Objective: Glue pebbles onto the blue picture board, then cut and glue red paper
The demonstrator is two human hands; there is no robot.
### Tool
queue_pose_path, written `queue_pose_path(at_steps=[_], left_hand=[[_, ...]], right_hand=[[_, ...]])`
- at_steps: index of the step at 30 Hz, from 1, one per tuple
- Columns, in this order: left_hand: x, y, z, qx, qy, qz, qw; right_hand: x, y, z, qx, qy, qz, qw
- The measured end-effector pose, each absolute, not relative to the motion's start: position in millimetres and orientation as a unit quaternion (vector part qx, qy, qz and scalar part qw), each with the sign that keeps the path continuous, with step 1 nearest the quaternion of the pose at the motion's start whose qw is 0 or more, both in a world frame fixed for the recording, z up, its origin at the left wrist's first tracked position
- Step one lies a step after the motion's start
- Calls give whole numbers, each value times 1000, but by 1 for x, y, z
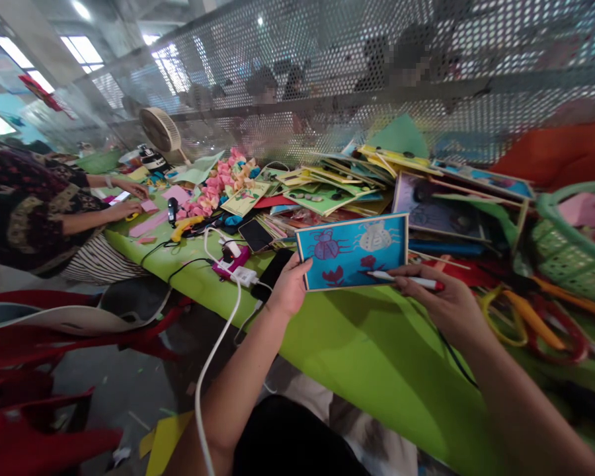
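My left hand grips the left edge of a blue picture panel with a light wooden border, thumb on its front. Two beetle-like insects, one purplish and one pale, show on the panel above dark red flower shapes. Between the fingers of my right hand is a white marker with a red end. The marker's dark tip is at the lower right flower; whether it touches the surface I cannot tell. The panel is tilted up over the green tabletop.
Behind the panel lies a heap of cards and framed pictures. Scissors and a green basket stand to the right. A white cable runs from a power strip past my left arm. A co-worker handles pink paper at the left.
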State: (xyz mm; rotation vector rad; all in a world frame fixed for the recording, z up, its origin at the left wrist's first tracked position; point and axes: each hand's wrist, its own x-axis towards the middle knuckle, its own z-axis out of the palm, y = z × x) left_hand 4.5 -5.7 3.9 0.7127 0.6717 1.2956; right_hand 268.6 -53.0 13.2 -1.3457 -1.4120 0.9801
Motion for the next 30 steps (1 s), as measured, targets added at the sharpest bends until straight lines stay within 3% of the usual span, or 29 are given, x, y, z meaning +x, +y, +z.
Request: queue_pose_path(at_steps=[30], left_hand=[[7, -6, -1, 315, 294, 571, 699]], right_hand=[[265, -54, 9, -544, -598, 375, 454]])
